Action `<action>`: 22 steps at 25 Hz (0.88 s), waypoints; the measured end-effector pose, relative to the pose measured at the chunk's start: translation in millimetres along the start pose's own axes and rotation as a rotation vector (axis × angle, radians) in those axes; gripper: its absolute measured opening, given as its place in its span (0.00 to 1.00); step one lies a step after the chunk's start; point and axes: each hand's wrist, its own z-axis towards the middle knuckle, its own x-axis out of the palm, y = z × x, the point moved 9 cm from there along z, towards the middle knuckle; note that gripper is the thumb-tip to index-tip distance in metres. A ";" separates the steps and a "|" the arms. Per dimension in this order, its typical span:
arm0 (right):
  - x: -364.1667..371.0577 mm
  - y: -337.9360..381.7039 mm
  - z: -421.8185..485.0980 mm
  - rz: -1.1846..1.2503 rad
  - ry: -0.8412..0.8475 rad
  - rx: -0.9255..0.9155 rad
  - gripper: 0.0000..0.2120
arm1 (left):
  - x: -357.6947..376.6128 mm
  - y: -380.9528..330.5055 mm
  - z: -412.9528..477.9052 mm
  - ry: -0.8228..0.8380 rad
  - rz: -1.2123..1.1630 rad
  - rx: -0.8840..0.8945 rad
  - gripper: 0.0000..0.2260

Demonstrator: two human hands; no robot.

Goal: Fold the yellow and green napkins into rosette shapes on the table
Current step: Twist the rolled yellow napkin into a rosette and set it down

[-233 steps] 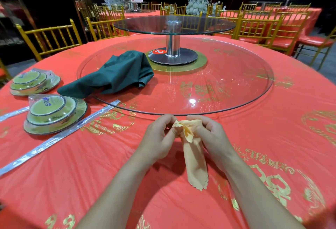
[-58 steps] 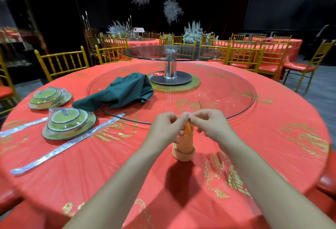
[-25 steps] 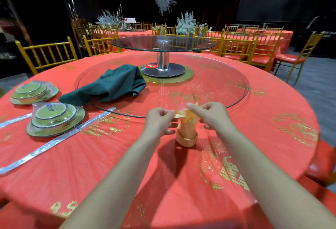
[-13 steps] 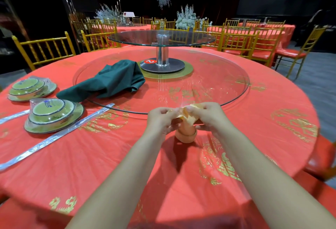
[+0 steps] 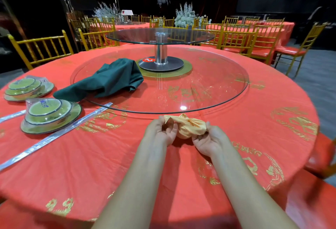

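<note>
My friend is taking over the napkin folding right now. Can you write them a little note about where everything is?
The left hand grips the left end of the yellow napkin; the right hand grips its right side.
The yellow napkin is a bunched bundle just in front of the glass turntable, not yet a neat rosette.
The green napkin lies loose and unfolded on the glass turntable, with one end trailing onto the red table.
Left to do: finish the yellow rosette, then fold the green one.

Banquet hall: red-clothed round tables, gold chairs, glass turntable.
</note>
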 end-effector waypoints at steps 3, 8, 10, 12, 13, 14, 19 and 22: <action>-1.4 15.8 -4.5 -0.158 -0.008 -0.144 0.15 | 3.7 -10.0 0.4 -0.019 0.089 0.099 0.10; -3.4 21.2 -17.5 -0.390 -0.010 -0.273 0.14 | 5.4 -25.2 -12.1 0.027 0.436 0.399 0.09; -4.7 21.2 -20.9 -0.380 -0.011 -0.288 0.14 | 11.4 -19.8 -21.2 0.108 0.534 0.419 0.10; 0.2 23.9 -23.7 -0.423 0.024 -0.331 0.14 | 24.9 -15.4 -33.1 0.199 0.696 0.500 0.10; 3.9 25.5 -24.4 -0.447 0.046 -0.356 0.14 | 32.3 -13.9 -38.9 0.230 0.793 0.571 0.11; 7.0 27.1 -24.5 -0.473 0.059 -0.378 0.13 | 37.3 -13.6 -43.1 0.230 0.889 0.644 0.11; -1.5 38.7 -12.6 -0.561 -0.070 -0.439 0.14 | 16.9 -13.2 -18.4 0.026 0.763 0.495 0.10; -12.8 41.3 -6.4 -0.604 -0.149 -0.451 0.15 | -1.1 0.9 -3.1 -0.033 0.476 0.254 0.12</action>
